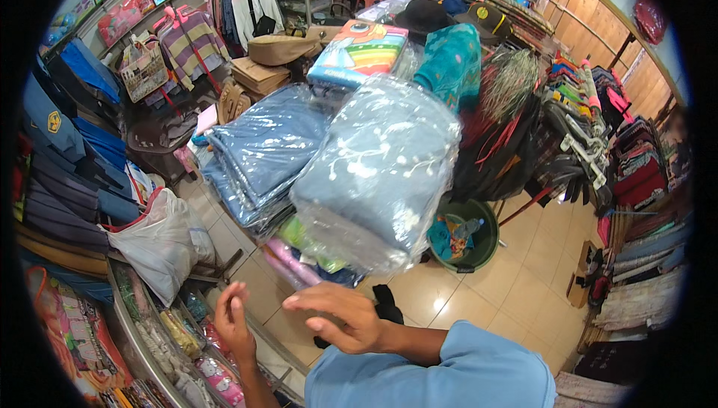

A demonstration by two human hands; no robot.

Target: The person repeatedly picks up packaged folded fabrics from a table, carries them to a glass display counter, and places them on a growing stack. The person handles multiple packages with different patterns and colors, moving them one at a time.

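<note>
My left hand (233,321) is raised at the lower left, fingers partly bent and holding nothing. To its right is my right hand (342,318), bent at the wrist, with the thumb apart from the fingers and nothing in it. Beyond the hands lies a light blue embroidered garment (376,161) in clear plastic, at the front of a piled-up table. Beside it on the left is a stack of darker blue plastic-wrapped garments (269,144). Behind them sits a boxed or bagged item with a cartoon and rainbow print (364,52). Neither hand touches the packages.
A green plastic tub (488,239) with wrappers and a bottle stands on the tiled floor (527,273). At left, a white plastic bag (162,245) hangs above a display case (190,340) of packaged goods. Clothes racks (583,99) and stacked clothes (645,172) line the right side.
</note>
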